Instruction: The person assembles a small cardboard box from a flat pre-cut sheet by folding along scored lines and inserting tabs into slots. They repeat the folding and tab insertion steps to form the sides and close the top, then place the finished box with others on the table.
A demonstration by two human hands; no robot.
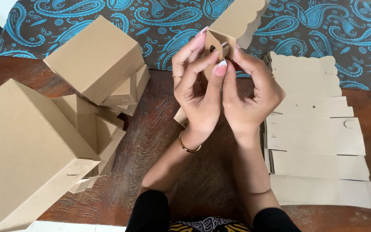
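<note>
Both of my hands hold a flat brown cardboard box blank [237, 21] with a scalloped edge, raised above the wooden table [151, 129]. My left hand [196, 86] pinches a small folded flap of it between thumb and fingers. My right hand [247, 94] grips the same flap from the other side, fingertips touching the left hand's. A gold bracelet sits on my left wrist.
Several assembled brown cardboard boxes [95, 58] are piled at the left, the largest one [26, 150] nearest me. A stack of flat unfolded blanks [314, 137] lies at the right. A blue paisley cloth [159, 21] covers the far side.
</note>
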